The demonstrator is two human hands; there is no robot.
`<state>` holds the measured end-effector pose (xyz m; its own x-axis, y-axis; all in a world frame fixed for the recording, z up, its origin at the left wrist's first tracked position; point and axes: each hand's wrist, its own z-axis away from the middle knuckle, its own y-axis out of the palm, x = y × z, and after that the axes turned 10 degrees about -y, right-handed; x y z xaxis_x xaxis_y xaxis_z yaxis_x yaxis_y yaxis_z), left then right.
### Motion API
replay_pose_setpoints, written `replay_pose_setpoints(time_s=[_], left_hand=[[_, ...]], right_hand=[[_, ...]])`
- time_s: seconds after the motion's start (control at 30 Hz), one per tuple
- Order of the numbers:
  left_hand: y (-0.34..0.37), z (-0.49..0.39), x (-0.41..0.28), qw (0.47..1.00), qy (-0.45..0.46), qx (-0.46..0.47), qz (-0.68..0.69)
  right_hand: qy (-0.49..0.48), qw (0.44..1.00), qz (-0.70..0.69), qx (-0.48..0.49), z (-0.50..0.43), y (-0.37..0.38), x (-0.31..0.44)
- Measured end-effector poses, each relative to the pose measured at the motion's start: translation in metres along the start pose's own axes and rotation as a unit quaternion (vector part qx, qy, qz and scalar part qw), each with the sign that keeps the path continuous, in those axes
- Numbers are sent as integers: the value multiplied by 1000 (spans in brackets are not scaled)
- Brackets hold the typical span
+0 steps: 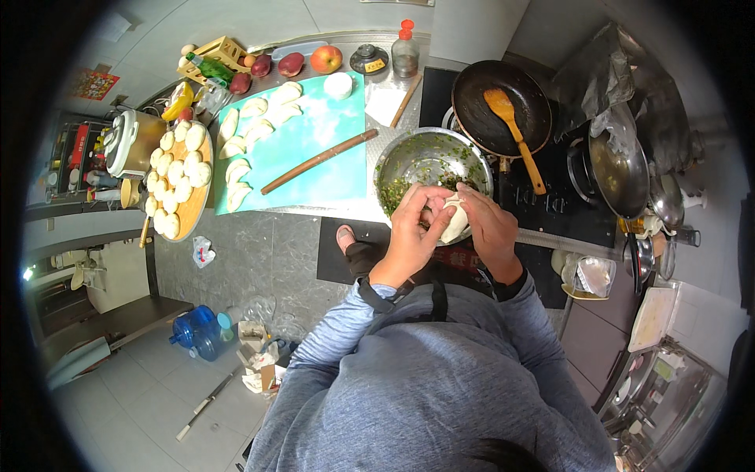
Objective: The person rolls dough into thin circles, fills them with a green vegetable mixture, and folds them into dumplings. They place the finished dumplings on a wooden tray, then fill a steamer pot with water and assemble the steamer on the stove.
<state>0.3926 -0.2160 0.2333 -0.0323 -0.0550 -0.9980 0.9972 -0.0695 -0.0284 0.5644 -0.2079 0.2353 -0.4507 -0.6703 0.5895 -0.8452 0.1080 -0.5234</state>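
Observation:
Between both hands is a pale dough dumpling (454,222), held over the near rim of a steel mixing bowl (423,154). Fingers and thumb of my left hand (411,227) grip its left side and upper edge. My right hand (491,229) curls around its right side, fingertips at the top. Chopped green filling (390,197) clings to the bowl's wall; the hands hide part of it. Left of the bowl, a wooden rolling pin (319,162) lies on a turquoise mat (330,194). Several folded dumplings (238,171) rest along the mat's left and far sides.
A round wooden board (194,209) with several dough pieces stands at the left, near a rice cooker (133,144). A frying pan (472,106) holding a wooden spatula (512,130) sits on the black cooktop (566,218). Apples (326,59) and a red-capped bottle (405,53) line the back.

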Motion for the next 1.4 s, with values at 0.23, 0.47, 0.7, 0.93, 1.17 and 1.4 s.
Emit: replay_pose_setpoints(time_s=[0.23,0.47,0.7,0.93,1.17,1.4], left_hand=[[-7,-3,0,997,63,-39,-37],[-21,-7,-2,993,85,-52,-64],[-29,-13,-18,987,122,-8,-103],[-29,-19,-13,981,148,39,-115],[-24,-20,-3,982,144,46,-110],[-21,-16,-6,993,80,49,-69]], right_hand=[[74,992,-82,66,-6,-1,9],[197,929,-314,1,-7,13,19],[281,847,-444,82,9,25,2],[291,840,-454,55,11,22,5],[306,841,-444,51,9,20,6],[340,797,-499,20,9,17,9]])
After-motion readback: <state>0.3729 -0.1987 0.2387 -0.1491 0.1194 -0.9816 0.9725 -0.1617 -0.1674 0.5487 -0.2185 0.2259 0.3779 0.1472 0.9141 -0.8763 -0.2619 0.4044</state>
